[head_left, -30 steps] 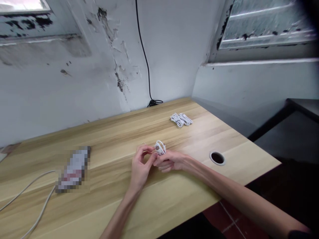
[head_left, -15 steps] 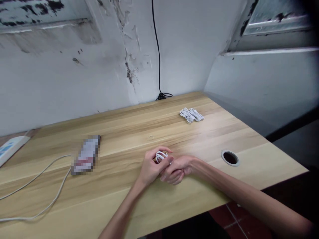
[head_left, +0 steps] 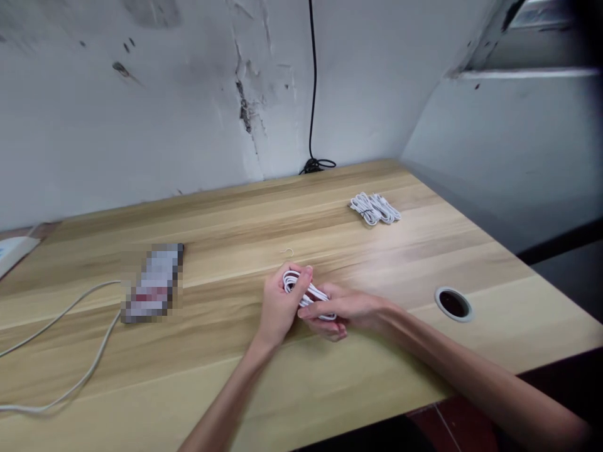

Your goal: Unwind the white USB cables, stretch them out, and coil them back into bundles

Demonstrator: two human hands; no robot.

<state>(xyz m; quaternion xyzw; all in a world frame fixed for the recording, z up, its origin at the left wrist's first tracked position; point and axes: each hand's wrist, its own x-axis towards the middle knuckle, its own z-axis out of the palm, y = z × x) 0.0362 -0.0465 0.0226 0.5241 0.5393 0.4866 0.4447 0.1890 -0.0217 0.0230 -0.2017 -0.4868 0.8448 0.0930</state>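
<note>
- L hand (head_left: pixel 280 307): grip closed on the far-left end of the coiled white cable (head_left: pixel 305 292), thumb over the top loops, fingers underneath.
- R hand (head_left: pixel 354 311): grip narrow, fingers wrapped round the near-right end of the same coil. The coil sits betw. both hands, just above the pale wood-grain counter (head_left: pixel 330 389), about mid-counter.
- The work looks like squeezing the loops into one flat, even bundle. Pinch w/ the L thumb right where the loops cross so none springs out.
- Let the R hand do the shaping. Slide along the strands, don't yank, since thin cable kinks easily.
- Line the loops up to the same length before tightening. Can't tell where the plug ends are, so check they're tucked in and not dangling.
- A small bent wire tie (head_left: pixel 286 252) lies on the counter just beyond the L hand. If you reach for it, hold the coil w/ one full grip so it won't unwind.
- A bundle of white cables (head_left: pixel 375 208) lies far right, well apart, and is a good ref for shape.
- A round grey-rimmed cable hole (head_left: pixel 453 304) sits right of the R hand, so mind loose ends there.
- A grey cord (head_left: pixel 70 351) runs near left, well apart. Probably no snag risk.
</note>
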